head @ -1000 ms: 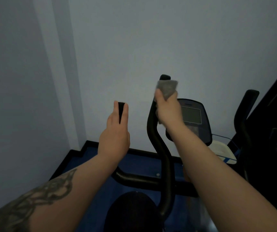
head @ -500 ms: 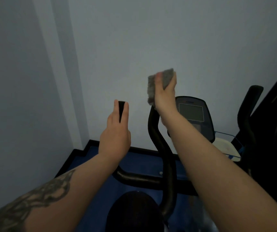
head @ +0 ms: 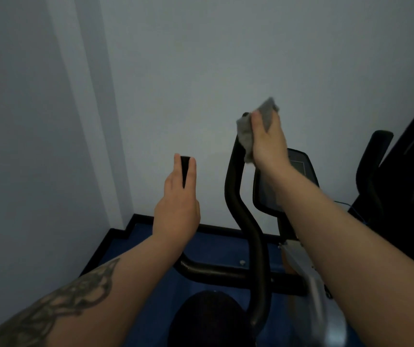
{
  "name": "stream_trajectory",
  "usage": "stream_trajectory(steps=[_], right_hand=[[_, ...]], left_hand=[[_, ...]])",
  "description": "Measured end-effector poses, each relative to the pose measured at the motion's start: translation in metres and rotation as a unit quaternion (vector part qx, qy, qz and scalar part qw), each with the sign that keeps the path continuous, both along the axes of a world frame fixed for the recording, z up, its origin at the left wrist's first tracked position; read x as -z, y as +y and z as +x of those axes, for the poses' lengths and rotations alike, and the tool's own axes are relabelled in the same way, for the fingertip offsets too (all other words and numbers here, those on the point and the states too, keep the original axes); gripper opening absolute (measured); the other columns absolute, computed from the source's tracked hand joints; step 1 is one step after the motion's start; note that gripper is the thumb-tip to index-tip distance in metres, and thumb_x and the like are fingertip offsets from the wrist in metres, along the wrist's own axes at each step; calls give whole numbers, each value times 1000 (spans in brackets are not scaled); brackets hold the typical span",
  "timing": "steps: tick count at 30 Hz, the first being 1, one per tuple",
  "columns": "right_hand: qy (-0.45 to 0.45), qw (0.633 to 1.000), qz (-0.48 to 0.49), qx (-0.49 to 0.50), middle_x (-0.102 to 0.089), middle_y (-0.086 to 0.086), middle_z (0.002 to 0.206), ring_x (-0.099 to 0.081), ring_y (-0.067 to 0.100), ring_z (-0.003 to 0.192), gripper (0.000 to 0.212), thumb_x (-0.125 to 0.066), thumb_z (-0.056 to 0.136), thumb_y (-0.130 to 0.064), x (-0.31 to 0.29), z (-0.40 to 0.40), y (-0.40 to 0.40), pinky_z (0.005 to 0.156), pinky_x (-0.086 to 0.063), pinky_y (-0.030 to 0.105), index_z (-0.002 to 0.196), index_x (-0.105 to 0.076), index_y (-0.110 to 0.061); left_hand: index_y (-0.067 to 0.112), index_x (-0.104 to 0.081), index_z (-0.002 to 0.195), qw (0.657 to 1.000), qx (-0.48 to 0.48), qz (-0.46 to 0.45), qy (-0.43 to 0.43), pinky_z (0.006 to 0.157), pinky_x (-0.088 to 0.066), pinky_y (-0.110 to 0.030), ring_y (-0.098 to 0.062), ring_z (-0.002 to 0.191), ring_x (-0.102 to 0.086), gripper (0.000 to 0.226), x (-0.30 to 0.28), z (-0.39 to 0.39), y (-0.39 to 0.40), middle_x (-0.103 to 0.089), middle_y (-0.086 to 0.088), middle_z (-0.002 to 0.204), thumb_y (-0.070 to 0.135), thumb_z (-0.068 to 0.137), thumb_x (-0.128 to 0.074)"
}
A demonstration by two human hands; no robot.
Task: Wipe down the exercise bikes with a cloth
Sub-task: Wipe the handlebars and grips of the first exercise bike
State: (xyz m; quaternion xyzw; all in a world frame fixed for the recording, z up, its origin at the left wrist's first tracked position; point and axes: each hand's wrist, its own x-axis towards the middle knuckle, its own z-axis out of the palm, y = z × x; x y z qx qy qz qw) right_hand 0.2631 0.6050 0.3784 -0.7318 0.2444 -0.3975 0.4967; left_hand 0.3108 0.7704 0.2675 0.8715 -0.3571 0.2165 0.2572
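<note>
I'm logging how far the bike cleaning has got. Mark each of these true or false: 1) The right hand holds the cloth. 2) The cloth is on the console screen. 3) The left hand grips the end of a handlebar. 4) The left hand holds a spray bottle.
1) True: the right hand grips the grey cloth.
2) False: the cloth is wrapped round the top of the right handlebar; the console lies behind the wrist.
3) True: the left hand holds the left handlebar's end.
4) False: it holds only that handlebar.
</note>
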Motion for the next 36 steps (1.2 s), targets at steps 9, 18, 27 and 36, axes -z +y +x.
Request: stream_trajectory(steps=[9, 18, 27, 36], right_hand=[[46, 998, 13, 31, -57, 1, 121, -59, 18, 102, 55, -51, 96, -24, 49, 6, 33, 84, -51, 37, 147, -30, -23], [79, 997, -21, 13, -59, 4, 113, -60, 22, 95, 56, -47, 100, -30, 38, 6, 33, 83, -50, 38, 147, -19, -22], [267, 938, 107, -196, -66, 16, 88, -60, 11, 58, 29, -53, 98, -33, 23, -58, 22, 46, -48, 20, 102, -60, -5], [351, 927, -118, -55, -63, 8, 97, -60, 21, 82, 74, -52, 94, -46, 53, -56, 56, 68, -40, 30, 149, -16, -11]], left_hand=[[22, 1, 156, 999, 28, -18, 13, 64, -38, -19, -24, 136, -30, 85, 0, 2, 1, 12, -5, 162, 0, 90, -49], [22, -1, 155, 999, 37, -25, 21, 70, -47, -23, -25, 137, -28, 82, -1, 0, 1, 10, -6, 162, 0, 91, -48], [21, -1, 155, 998, 42, -24, 28, 73, -49, -27, -26, 138, -26, 80, -2, -1, 3, 11, -7, 162, -1, 92, -46], [22, -4, 156, 998, 40, -43, 26, 72, -41, -24, -25, 140, -25, 78, -2, -2, 3, 6, -5, 163, -1, 93, -45]])
